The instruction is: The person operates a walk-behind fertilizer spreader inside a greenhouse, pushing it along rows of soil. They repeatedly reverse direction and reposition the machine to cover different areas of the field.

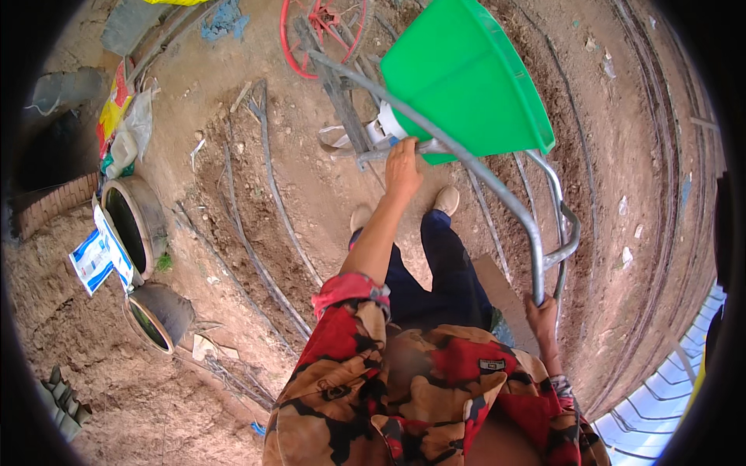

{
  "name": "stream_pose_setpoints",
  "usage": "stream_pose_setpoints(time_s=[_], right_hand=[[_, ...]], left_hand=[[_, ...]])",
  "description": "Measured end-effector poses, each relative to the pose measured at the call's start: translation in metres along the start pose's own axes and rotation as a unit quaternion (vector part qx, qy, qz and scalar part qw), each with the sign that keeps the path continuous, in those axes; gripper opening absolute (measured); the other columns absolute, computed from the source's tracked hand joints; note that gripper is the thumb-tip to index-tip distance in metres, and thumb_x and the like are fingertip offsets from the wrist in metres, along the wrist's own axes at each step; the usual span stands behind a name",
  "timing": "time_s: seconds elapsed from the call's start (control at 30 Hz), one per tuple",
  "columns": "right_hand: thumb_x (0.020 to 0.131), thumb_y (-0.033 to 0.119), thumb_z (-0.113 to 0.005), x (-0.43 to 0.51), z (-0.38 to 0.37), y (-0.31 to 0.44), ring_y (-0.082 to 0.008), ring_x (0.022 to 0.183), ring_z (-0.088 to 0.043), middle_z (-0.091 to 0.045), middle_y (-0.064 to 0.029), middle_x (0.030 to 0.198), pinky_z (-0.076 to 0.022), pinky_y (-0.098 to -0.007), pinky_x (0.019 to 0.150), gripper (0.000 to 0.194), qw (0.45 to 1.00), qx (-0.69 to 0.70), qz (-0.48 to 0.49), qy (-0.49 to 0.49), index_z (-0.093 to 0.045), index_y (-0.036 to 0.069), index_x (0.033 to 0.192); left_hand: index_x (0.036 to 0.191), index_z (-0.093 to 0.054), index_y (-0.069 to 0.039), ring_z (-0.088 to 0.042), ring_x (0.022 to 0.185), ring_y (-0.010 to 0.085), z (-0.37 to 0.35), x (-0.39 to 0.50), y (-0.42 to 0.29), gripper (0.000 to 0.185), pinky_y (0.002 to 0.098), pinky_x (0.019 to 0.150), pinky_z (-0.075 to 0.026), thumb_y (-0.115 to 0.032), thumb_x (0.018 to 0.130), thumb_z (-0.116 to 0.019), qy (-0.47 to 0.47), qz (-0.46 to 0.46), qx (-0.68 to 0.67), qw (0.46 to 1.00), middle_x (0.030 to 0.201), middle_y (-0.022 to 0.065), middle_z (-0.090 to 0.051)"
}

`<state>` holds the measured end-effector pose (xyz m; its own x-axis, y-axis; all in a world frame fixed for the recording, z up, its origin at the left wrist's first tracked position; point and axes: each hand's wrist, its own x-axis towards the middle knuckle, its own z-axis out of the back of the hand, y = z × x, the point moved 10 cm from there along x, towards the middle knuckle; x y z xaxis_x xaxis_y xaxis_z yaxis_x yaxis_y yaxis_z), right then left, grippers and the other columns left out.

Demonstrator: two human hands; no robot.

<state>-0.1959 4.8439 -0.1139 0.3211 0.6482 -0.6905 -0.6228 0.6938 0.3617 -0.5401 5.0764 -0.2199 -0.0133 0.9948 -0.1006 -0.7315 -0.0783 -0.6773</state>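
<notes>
A green plastic hopper [460, 76] sits tilted on a grey metal tube frame [495, 180]. Below the hopper's narrow end is a white fitting [389, 123]. My left hand [403, 169] wraps around a short metal bar [379, 154] beside that fitting. Farther down the frame, my right hand [541, 314] grips the end of the tube handle. A red spoked wheel [323, 23] shows at the top, with a weathered wooden bar [338, 93] running from it towards the metal bar. The hopper's inside is out of sight.
Grey strips or hoses [271, 169] lie along the loose soil. On the left stand two round vats [156, 215] [175, 309] with dark contents. A blue-and-white sack [93, 259] drapes beside them, near a white jug [123, 148]. Litter scatters the ground at right.
</notes>
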Motion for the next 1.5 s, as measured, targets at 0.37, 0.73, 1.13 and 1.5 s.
stream_pose_setpoints(time_s=[0.37, 0.73, 1.13, 1.5], right_hand=[[0.077, 0.015, -0.058, 0.033, 0.018, -0.049, -0.0038, 0.033, -0.034, -0.037, 0.0041, 0.043, -0.025, -0.0203, 0.028, 0.025, 0.971, 0.159, -0.172, 0.057, -0.04, 0.013, 0.059], [0.072, 0.02, -0.058, 0.018, 0.019, -0.036, -0.0073, 0.038, -0.041, -0.044, 0.0, 0.045, -0.0329, -0.0252, 0.035, 0.025, 0.974, 0.072, -0.216, 0.004, -0.048, 0.003, 0.057], [0.071, 0.021, -0.057, 0.053, 0.054, 0.016, -0.0336, 0.065, -0.054, -0.055, -0.0149, 0.067, -0.0413, -0.0427, 0.056, 0.019, 0.969, -0.121, 0.001, -0.214, -0.047, 0.006, 0.078], [0.07, 0.027, -0.059, 0.128, 0.05, -0.011, -0.0294, 0.067, -0.057, -0.058, -0.0108, 0.07, -0.0448, -0.0393, 0.058, 0.02, 0.97, -0.145, -0.005, -0.195, -0.053, 0.011, 0.08]], left_hand=[[0.095, -0.052, 0.007, -0.049, 0.097, 0.0331, -0.023, -0.107, 0.247, 0.046, 0.0359, 0.089, -0.034, -0.036, 0.078, -0.048, -0.011, 0.475, -0.19, 0.859, 0.096, 0.0232, -0.054], [0.073, -0.049, -0.012, -0.046, 0.056, 0.0151, -0.086, -0.08, 0.254, 0.026, 0.0292, 0.054, -0.04, -0.038, 0.078, -0.047, 0.059, 0.539, -0.595, 0.593, 0.061, 0.0005, -0.047], [0.062, -0.041, -0.013, -0.035, 0.044, 0.0109, 0.002, -0.069, 0.246, 0.035, 0.0273, 0.046, -0.034, -0.038, 0.087, -0.035, 0.049, 0.606, -0.492, 0.623, 0.051, -0.0033, -0.038], [0.065, -0.04, -0.009, -0.033, 0.045, 0.0108, 0.08, -0.039, 0.177, 0.027, 0.0248, 0.045, -0.033, -0.023, 0.088, -0.034, 0.049, 0.606, -0.508, 0.611, 0.052, -0.0018, -0.035]])
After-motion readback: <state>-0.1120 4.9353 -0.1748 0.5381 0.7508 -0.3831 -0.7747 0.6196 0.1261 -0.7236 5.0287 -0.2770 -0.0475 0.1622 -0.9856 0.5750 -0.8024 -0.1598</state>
